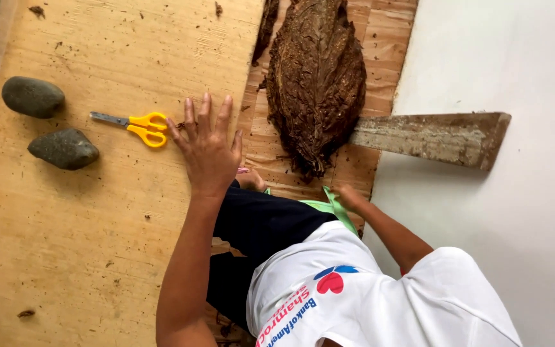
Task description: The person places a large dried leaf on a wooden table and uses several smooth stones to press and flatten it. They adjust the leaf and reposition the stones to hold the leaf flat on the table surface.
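The yellow-handled scissors (135,125) lie flat on the wooden desk (97,225), closed blades pointing toward the two grey stones (49,125). The left hand (207,151) rests spread and empty just beside the handles; the right hand (348,196) is too hidden to tell.

Scissors (137,126) lie between 2 stones (33,97) and the leaf pile (316,80).

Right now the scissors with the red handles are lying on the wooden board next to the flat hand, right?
Not quite. The head view shows the scissors have yellow handles, not red. The rest holds: they lie on the wooden board next to the flat left hand.
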